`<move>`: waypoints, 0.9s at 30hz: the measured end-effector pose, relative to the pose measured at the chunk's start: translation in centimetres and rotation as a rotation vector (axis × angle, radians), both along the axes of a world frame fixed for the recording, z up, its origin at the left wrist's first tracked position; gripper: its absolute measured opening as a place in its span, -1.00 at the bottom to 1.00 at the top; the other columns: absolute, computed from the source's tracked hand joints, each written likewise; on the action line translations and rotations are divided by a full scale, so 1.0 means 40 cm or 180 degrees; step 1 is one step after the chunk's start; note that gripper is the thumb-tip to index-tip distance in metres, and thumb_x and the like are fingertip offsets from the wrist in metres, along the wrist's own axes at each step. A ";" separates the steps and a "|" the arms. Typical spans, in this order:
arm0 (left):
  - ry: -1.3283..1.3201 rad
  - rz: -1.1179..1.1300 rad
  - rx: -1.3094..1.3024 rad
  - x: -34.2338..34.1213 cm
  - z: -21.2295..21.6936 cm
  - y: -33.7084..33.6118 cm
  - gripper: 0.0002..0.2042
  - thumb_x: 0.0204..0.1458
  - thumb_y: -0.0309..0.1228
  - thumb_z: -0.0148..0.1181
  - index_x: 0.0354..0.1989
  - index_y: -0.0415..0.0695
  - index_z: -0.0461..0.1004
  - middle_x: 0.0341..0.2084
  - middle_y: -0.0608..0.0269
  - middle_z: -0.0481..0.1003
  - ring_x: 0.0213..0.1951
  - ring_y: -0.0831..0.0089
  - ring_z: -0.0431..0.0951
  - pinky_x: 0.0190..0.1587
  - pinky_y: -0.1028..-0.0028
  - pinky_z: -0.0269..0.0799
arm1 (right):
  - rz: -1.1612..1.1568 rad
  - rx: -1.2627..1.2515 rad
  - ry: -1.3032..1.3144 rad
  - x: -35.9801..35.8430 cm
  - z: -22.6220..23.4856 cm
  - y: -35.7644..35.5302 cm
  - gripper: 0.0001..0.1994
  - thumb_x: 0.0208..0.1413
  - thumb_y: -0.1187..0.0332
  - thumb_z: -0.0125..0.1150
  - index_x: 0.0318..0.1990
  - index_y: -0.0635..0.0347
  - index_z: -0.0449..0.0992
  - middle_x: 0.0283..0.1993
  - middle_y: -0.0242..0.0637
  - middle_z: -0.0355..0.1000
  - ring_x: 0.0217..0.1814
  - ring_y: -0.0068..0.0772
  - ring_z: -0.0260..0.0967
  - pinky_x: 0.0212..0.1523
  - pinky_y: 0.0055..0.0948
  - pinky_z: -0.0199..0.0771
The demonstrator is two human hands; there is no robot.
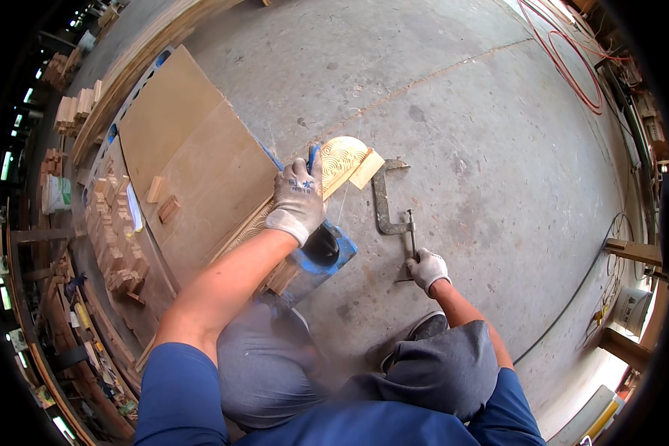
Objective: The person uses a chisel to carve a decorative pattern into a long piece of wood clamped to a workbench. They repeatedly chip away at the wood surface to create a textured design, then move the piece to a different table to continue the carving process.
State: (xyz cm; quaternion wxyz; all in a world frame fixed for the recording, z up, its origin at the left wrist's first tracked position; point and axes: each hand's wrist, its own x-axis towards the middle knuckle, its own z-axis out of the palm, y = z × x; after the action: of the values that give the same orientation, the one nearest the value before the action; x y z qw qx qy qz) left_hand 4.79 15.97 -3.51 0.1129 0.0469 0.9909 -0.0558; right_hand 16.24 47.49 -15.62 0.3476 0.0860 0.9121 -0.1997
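My left hand [299,195], in a worn grey-white glove, is closed over a long pale carved wooden board [342,157]. The board has a swirl pattern and a rounded far end, and lies slanting along the edge of a work surface. Something blue [314,157] shows by my fingers; its kind is unclear. A small plain wood block [366,170] sits against the board's rounded end. To the right, my gloved right hand [427,269] is wrapped around the screw end of a metal C-clamp [383,201]. The clamp's frame is held apart from the board, above the concrete floor.
A brown sheet [201,149] covers the work surface, with two small wood blocks [169,209] on it. Stacked wood pieces [115,230] stand at the left. A blue plastic support with a round hole [342,256] shows below the board. Red hose [572,70] lies at far right.
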 end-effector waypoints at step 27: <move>0.0054 -0.0045 0.0148 -0.005 0.003 0.000 0.05 -0.02 -0.09 0.39 0.54 -0.28 -0.12 0.16 -0.10 0.24 0.21 0.02 0.29 0.26 0.08 0.24 | 0.1399 0.0672 -0.0114 -0.124 0.089 0.021 -0.61 0.19 -0.04 0.19 -0.09 0.05 0.69 -0.10 0.01 0.63 -0.04 0.08 0.60 -0.02 -0.03 0.61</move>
State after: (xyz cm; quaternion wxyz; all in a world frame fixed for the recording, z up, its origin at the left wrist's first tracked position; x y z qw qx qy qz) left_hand 4.60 15.97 -3.38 0.1029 0.0561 0.9925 -0.0339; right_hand 11.27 48.32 -12.08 0.3878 -0.0752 0.9184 -0.0212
